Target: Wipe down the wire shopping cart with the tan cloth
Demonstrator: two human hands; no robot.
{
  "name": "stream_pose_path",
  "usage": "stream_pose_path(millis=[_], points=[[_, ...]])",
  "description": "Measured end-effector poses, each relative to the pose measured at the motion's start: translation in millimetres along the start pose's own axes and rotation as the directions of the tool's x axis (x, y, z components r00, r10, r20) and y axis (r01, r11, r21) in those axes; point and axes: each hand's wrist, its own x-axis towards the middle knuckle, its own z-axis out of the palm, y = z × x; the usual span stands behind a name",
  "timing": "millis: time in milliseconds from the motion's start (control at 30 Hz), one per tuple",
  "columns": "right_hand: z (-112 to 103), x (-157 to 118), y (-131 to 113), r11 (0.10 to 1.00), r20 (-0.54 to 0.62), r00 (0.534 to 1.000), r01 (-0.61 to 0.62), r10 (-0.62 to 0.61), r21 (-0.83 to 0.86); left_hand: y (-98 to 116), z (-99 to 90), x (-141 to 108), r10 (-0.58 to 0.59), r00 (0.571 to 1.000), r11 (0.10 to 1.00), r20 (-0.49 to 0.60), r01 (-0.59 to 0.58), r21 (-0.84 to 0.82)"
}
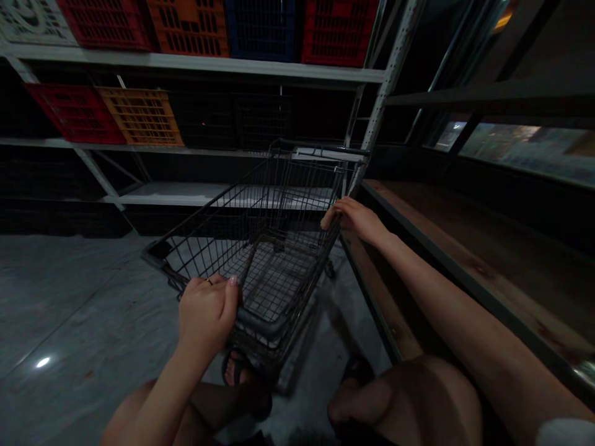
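Observation:
A dark wire shopping cart (274, 272) stands at an angle in front of me, with a plain wire floor showing inside it. My left hand (209, 306) is wrapped round the near end rim of the cart, a ring on one finger. Farther off, my right hand (356, 217) curls over the cart's right side rim, its thumb toward the inside. The cart's handlebar (325, 148) is at the far end, by the shelving, with a pale panel under it. One wheel (330, 269) shows below the right side.
Metal shelving (209, 60) runs across the back, holding red crates (77, 114), a yellow crate (142, 118), a blue crate (261, 31) and several dark ones. Close along the right side is a wooden-topped bench (465, 260) with a metal edge. My sandalled foot (239, 368) stands near the cart.

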Motion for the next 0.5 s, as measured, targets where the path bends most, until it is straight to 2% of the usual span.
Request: stream_pose_path(millis=[67,133,200,267,367,433,500], points=[[-4.1,-16.9,-28.3,0.986,0.002,1.0,0.006,-0.007,0.169,-2.1,2.6,4.5,-0.024,1.0,1.0,0.011,0.024,0.016],[-13.5,-32.5,-60.8,0.909,0.016,0.999,-0.042,0.039,0.414,-5.8,4.9,8.4,-0.043,0.999,0.999,0.031,0.042,0.025],[-28.2,-43.7,-92.6,0.753,0.061,0.991,-0.13,0.12,0.645,-10.1,5.5,12.0,-0.055,0.996,0.998,0.063,0.054,0.025],[-46.6,-48.7,-119.1,0.545,0.119,0.967,-0.226,0.224,0.808,-14.0,2.7,16.5,-0.061,0.99,0.998,0.13,0.06,0.017],[-73.7,-46.1,-144.8,0.307,0.213,0.917,-0.321,0.336,0.896,-14.7,-8.8,27.1,-0.081,0.957,0.991,0.279,0.107,-0.078],[-86.5,-40.7,-154.8,0.229,0.266,0.902,-0.353,0.339,0.907,-8.6,-18.5,36.5,-0.085,0.936,0.955,0.342,0.174,-0.239],[-92.9,-35.3,-162.0,0.187,0.303,0.904,-0.368,0.303,0.911,3.3,-25.3,46.5,-0.029,0.927,0.854,0.375,0.218,-0.472]])
